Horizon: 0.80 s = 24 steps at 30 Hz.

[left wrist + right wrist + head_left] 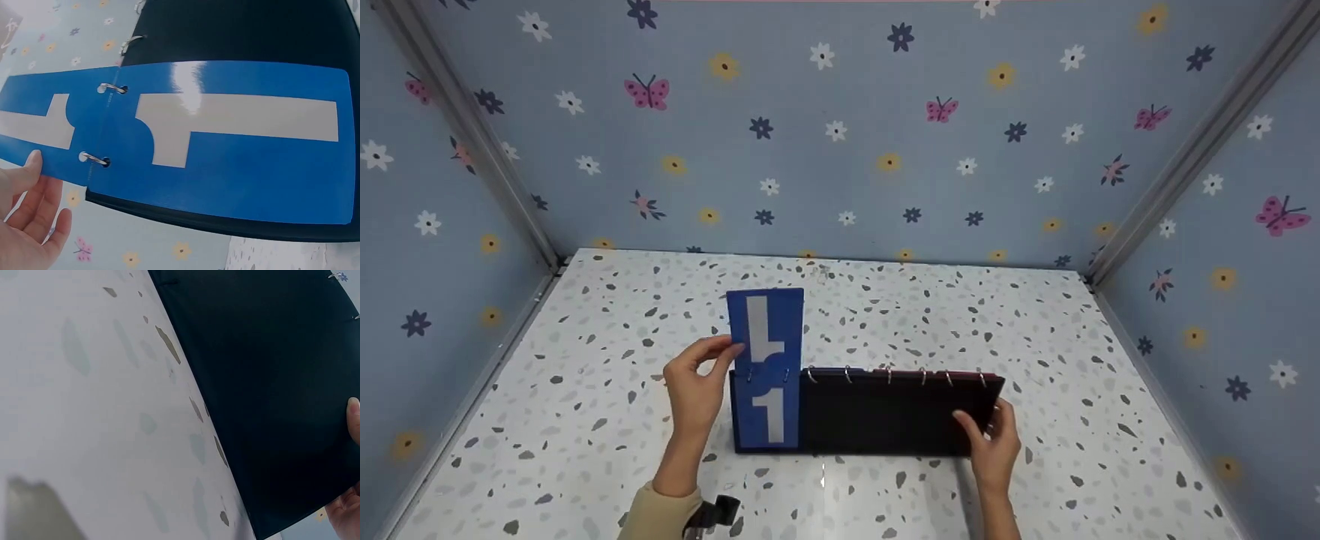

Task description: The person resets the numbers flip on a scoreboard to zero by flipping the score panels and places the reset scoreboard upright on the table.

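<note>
A black flip scoreboard [877, 416] with metal rings along its top edge stands on the speckled table. At its left end hangs a blue number card [746, 427] showing a white 1. Above it, a second blue card [791, 322] is raised upright on the rings, with an upside-down 1 on its face. My left hand [697, 375] pinches the left edge of this raised card between thumb and fingers. At the scoreboard's right end, my right hand [996, 442] grips the side edge, thumb on the black front and fingers behind.
The white speckled table [607, 322] spreads around the scoreboard. Flower-patterned blue panels [840, 172] enclose it at the back and both sides. Edges of blue and red cards [994, 376] peek out behind the top rings. A dark strap [712, 512] circles my left wrist.
</note>
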Each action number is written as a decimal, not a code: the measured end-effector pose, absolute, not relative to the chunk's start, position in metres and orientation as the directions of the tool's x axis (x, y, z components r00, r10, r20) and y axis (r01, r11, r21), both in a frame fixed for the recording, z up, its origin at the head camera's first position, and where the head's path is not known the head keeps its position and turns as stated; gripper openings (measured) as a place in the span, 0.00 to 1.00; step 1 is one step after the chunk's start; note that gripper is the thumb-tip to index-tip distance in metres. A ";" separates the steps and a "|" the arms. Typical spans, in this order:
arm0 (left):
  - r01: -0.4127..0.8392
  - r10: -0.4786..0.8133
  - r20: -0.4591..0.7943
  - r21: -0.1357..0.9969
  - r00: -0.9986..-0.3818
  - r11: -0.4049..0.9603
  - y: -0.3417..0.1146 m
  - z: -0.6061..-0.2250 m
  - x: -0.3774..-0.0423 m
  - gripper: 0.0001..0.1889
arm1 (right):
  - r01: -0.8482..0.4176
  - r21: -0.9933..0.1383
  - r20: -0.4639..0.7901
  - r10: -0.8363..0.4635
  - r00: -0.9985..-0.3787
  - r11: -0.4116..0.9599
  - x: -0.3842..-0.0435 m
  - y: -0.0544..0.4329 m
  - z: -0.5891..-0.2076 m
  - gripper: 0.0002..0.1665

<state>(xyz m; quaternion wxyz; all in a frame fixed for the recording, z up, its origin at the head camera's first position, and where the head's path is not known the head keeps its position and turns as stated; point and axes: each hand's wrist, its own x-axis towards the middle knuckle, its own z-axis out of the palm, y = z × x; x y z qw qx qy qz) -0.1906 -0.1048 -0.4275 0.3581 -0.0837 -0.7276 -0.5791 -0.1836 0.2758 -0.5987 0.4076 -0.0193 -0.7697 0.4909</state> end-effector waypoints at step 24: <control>0.288 -0.256 0.455 0.820 -0.853 0.495 -0.105 -0.450 -0.230 0.10 | -0.308 -0.787 0.575 0.456 -0.679 0.534 -0.183 0.275 -0.594 0.30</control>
